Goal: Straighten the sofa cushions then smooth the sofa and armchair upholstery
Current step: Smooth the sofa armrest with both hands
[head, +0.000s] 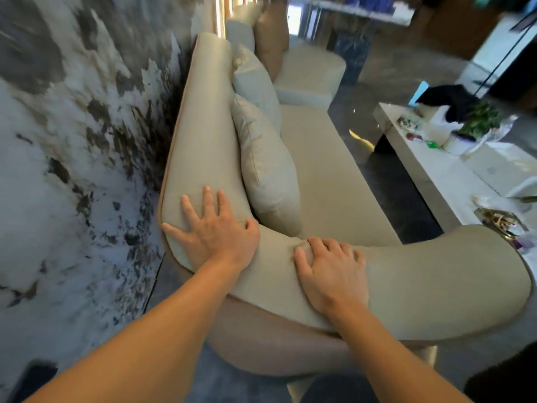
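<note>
A beige leather sofa [334,170] runs away from me along the wall. My left hand [215,228] lies flat with fingers spread on the rounded corner where the backrest [203,126] meets the near armrest [436,277]. My right hand [331,271] presses palm-down on that armrest, fingers slightly curled over a crease. A beige cushion [267,173] leans against the backrest just beyond my hands, a second cushion [255,80] stands behind it, and a brown cushion [270,33] sits at the far end.
A marbled grey and white wall [72,141] stands at the left, close behind the sofa. A pale low coffee table [430,175] at the right carries a potted plant [479,120], a black cloth and small clutter. Dark glossy floor [386,175] separates table and sofa.
</note>
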### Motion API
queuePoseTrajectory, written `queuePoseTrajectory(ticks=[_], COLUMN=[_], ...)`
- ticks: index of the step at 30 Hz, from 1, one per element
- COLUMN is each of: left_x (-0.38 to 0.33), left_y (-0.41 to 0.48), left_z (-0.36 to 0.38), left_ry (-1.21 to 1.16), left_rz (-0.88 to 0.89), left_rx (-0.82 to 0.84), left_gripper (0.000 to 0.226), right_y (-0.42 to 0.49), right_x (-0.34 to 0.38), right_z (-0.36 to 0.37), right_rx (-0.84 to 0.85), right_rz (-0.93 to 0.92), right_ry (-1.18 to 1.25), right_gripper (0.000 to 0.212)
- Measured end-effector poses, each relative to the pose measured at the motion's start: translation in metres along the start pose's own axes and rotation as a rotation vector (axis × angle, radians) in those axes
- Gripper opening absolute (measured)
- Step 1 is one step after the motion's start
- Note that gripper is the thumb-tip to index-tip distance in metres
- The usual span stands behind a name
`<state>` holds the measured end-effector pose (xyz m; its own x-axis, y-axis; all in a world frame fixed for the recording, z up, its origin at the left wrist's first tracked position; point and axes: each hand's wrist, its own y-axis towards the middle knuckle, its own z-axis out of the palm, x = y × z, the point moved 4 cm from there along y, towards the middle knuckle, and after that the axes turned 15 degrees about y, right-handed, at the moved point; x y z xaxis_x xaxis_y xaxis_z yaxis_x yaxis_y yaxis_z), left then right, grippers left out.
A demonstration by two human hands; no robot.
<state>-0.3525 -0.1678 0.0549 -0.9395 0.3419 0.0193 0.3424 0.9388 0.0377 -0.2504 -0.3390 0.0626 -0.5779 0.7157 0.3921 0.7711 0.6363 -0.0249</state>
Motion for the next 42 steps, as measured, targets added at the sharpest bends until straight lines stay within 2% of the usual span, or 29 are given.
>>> queuePoseTrajectory(ticks=[4,7,10,15,25,42], left_x=[0.014,0.025,0.027,0.027,0.023,0.037], left_y=[-0.024,-0.040,-0.036,-0.022,0.072,0.240], left_z=[-0.006,0.007,0.017,0.014,0.017,0.027], left_ry=[-0.048,-0.133,-0.220,-0.243,-0.297,-0.322], left_rz=[0.110,0.048,-0.007,0.009,0.033,0.123], left_rx=[0.031,-0.036,-0.100,-0.107,-0.120,-0.081], left_gripper=[0.063,0.062,0.063,0.058,0.059,0.058], right_y=[-0.015,-0.020,-0.020,-0.006,0.070,0.189], right_x=[0.003,-0.004,-0.010,0.002,0.042,0.129], right_z=[-0.011,0.001,0.014,0.013,0.030,0.068], right_rx=[0.028,0.076,0.023,0.038,-0.026,-0.026], right_rz=[0.005,0.021,-0.054,-0.102,-0.091,0.080], right_ry=[0.024,-0.002,0.015,-0.028,-0.068,-0.045], right_gripper=[0.056,0.074,0.087,0.086,0.089,0.091])
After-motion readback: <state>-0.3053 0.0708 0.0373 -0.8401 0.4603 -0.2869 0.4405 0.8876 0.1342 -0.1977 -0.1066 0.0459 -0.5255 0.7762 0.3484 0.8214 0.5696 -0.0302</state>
